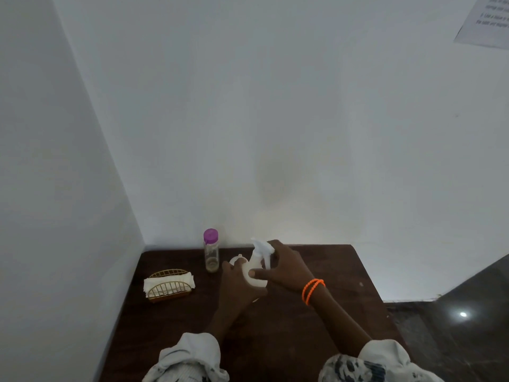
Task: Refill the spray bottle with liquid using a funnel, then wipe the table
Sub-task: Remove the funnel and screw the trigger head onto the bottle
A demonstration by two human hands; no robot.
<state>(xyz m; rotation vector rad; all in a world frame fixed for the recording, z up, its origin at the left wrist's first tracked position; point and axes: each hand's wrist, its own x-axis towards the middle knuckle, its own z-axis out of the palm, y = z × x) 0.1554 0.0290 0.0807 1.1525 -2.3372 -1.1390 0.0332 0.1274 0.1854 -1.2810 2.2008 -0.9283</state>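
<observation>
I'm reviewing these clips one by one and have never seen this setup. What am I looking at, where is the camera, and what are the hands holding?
There is no machine here. A single wide-angle camera sits on a person's head, looking forward and down, so the two arms entering from the bottom are the wearer's own. The dark brown wooden table stands in a white corner. Both hands grip a white plastic spray bottle: the left hand is around its body, and the right hand, with orange bands on its wrist, is up by the trigger head. Just behind the left hand's fingers, a small white funnel peeks out. Further left stand a clear bottle with a purple cap and a gold wire holder of white napkins.
</observation>
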